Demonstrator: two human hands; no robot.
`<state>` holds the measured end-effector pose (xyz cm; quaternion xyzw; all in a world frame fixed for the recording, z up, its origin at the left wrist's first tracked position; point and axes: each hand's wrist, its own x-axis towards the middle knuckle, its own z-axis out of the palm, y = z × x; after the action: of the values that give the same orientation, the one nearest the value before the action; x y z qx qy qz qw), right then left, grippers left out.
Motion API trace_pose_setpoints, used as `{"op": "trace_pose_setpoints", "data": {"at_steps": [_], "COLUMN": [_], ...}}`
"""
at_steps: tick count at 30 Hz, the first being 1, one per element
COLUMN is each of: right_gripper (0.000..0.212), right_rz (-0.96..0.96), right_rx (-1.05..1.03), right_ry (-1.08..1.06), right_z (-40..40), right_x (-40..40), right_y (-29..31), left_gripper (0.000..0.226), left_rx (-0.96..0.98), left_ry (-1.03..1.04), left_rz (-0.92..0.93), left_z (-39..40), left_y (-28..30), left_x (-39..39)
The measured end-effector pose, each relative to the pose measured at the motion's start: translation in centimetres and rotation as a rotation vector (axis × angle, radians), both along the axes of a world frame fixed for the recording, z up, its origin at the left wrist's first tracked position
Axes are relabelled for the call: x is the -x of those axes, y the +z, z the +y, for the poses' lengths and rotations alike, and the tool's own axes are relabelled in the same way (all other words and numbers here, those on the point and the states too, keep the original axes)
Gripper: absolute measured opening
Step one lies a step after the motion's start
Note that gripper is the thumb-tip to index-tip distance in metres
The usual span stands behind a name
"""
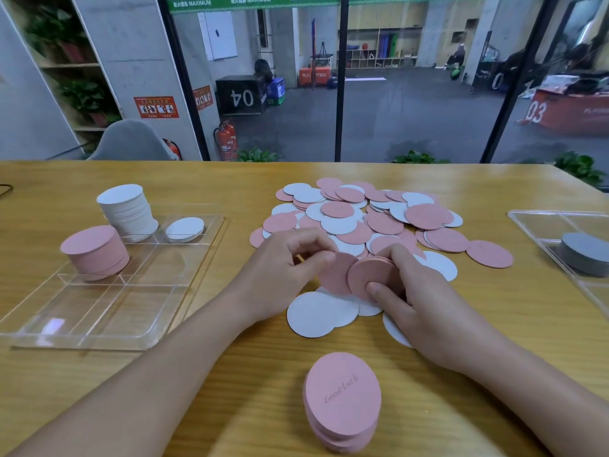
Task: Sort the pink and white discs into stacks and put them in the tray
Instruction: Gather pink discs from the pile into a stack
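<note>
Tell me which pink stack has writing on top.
The small pink stack nearest the camera, on the table; its top reads "Good-luck". The pink stack in the tray looks plain.

Right hand (pixel 425 311) covers the far side of the small pink disc stack (pixel 372 275) in its grip, so stack count not readable. White discs (pixel 321 313) beneath both hands partly hidden. Second clear tray (pixel 540 222) and its grey disc stack (pixel 585 255) cut off at the tabletop's right edge. Loose pile (pixel 362 216) overlaps heavily; lower discs concealed.
</note>
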<state>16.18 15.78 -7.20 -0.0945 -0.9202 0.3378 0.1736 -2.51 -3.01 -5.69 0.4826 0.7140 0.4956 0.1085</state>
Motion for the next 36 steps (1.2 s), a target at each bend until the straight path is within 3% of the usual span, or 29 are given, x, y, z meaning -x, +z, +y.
{"op": "trace_pose_setpoints", "data": {"at_steps": [6, 9, 13, 16, 19, 24, 30, 36], "right_gripper": [0.015, 0.025, 0.030, 0.029, 0.029, 0.022, 0.020, 0.013], "right_rz": [-0.049, -0.061, -0.081, -0.089, -0.091, -0.069, -0.067, -0.062], "right_rx": [-0.095, -0.100, -0.100, -0.109, -0.111, -0.068, -0.056, -0.054], "right_ry": [0.040, 0.031, 0.024, 0.022, 0.032, 0.034, 0.049, 0.053], "right_z": [-0.3, -0.4, -0.5, -0.5, -0.5, -0.4, -0.3, -0.1], "right_x": [0.2, 0.2, 0.3, 0.3, 0.3, 0.2, -0.1, 0.0], "right_y": [0.0, 0.1, 0.2, 0.3, 0.3, 0.3, 0.2, 0.2], "left_gripper": [0.025, 0.021, 0.040, 0.062, 0.071, 0.059, 0.022, 0.011], "left_rx": [0.010, 0.070, 0.275, 0.540, 0.643, 0.559, 0.443, 0.267], "left_ry": [-0.118, 0.086, 0.342, 0.325, 0.270, 0.165, 0.080, 0.135], "left_rz": [-0.062, 0.108, 0.384, 0.407, 0.456, 0.478, 0.532, 0.279], "left_z": [1.1, 1.3, 2.0, 2.6, 2.8, 1.5, -1.3, -2.0], "left_y": [-0.7, -1.2, -1.6, -1.8, -1.8, -1.7, -1.6, -1.1], "left_x": [-1.0, 0.7, 4.4, 5.4, 5.3, 5.7, 3.6, 1.4]}}
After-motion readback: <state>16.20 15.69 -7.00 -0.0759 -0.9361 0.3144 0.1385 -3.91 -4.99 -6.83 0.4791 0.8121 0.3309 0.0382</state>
